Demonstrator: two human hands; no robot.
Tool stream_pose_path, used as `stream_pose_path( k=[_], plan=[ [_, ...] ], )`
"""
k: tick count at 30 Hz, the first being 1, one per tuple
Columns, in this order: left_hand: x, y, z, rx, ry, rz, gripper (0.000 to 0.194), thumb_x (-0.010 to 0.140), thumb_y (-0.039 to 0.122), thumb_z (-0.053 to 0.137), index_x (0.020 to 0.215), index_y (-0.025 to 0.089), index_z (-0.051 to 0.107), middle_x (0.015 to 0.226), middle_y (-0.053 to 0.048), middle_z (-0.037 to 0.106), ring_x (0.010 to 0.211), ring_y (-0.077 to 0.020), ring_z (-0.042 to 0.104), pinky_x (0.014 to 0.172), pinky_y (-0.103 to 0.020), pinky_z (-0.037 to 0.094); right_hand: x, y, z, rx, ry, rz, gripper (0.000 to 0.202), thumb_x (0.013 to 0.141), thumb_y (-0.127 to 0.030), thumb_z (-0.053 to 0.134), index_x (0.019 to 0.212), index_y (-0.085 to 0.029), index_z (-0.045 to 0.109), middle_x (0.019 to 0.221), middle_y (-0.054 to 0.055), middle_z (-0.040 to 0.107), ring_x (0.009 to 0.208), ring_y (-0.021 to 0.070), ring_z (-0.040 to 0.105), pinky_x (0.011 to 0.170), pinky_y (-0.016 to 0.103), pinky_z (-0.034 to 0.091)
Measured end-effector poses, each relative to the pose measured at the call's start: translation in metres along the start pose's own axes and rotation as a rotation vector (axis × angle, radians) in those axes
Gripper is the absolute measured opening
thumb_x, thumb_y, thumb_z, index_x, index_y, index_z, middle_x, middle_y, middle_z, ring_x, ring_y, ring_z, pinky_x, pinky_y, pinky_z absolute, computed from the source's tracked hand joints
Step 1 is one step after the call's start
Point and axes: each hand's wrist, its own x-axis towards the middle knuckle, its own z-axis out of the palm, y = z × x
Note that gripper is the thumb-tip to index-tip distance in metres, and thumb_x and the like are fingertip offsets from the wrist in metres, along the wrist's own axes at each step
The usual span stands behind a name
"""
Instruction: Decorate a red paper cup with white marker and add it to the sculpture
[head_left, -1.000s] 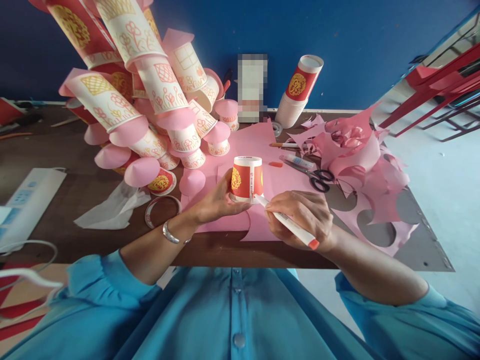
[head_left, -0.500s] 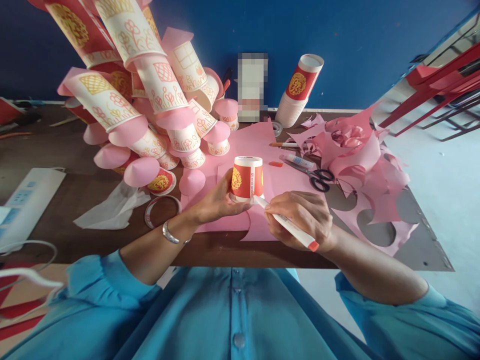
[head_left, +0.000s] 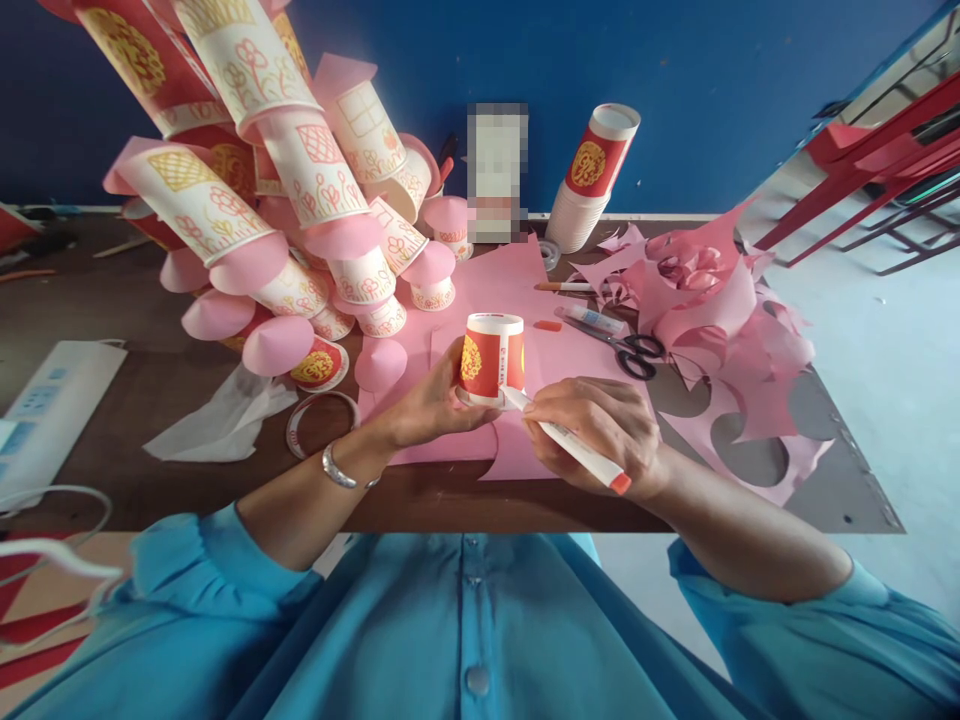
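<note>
Nothing has moved: left hand [head_left: 431, 400] grips cup [head_left: 491, 358], right hand [head_left: 596, 435] marker [head_left: 570, 447].

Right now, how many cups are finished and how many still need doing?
Done: a big pile of decorated cups with pink paper cones. In hand: the left hand steadies an upside-down red cup on pink paper while the right hand works a marker at its rim. Left: a stack of plain cups.
</note>
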Motion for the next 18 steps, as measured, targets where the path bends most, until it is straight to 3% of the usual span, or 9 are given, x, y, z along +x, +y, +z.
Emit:
stream_pose_path(
  k=[18],
  plan=[
    [-0.0004,-0.0036,-0.0013,-0.015,0.009,0.023,0.070,0.080,0.043,0.092,0.135,0.022,0.054,0.133,-0.014,0.070,0.120,-0.0326,0.070,0.096,-0.042,0.062,0.0005,-0.0005,0.0006,-0.001,0.032,0.000,0.020,0.094,-0.006,0.068,0.108,-0.019,0.063,0.077,0.000,0.077,0.066,0.0166,0.077,0.060,0.026,0.063]
  ],
)
